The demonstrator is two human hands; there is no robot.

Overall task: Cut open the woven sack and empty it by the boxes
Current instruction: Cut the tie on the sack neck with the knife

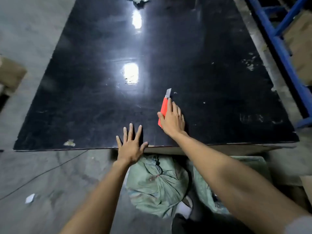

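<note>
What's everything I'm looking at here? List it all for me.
Table: one, glossy black, filling the middle.
Utility knife: one, red with blade out, on the table under the right hand.
Woven sack: one, pale green, tied shut, on the floor below the table's near edge.
Second sack: one, pale green, right of the first, partly hidden.
Shelving frame: one, blue, far right.
Cardboard boxes: brown, behind the frame; count unclear.
Cable: one, dark, on the grey floor.
Left hand: open, flat on the table edge.
Right hand: on the knife.
</note>
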